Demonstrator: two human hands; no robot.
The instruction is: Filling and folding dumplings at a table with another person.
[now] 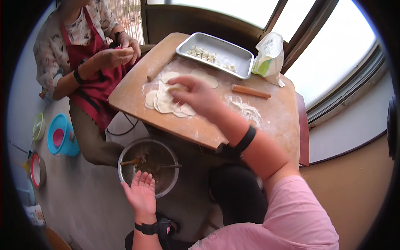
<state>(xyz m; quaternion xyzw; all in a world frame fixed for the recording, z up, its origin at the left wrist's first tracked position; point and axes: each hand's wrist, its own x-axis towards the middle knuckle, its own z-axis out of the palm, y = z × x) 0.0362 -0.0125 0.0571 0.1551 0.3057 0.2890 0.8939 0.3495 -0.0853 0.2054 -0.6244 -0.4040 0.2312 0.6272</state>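
My right hand (pixel 195 95) is over the floured wooden table, its fingers closed around a piece of dough (pixel 178 88) above a pile of round dough wrappers (pixel 165 101). Palm up and fingers apart, my left hand (pixel 142 193) is at the near rim of a metal bowl (pixel 175 180), with nothing in it. Two utensils, one a wooden spoon (pixel 131 162), rest in the bowl. A metal tray (pixel 231 53) at the table's far side holds several folded dumplings (pixel 203 53). Loose flour (pixel 247 109) lies near a short wooden rolling pin (pixel 251 91).
A person in a red apron (pixel 90 65) sits at the table's left, both hands together. A flour bag (pixel 269 61) stands beside the tray. Another rolling pin (pixel 161 67) lies near the table's left edge. A blue bucket (pixel 64 137) and other containers stand on the floor at left.
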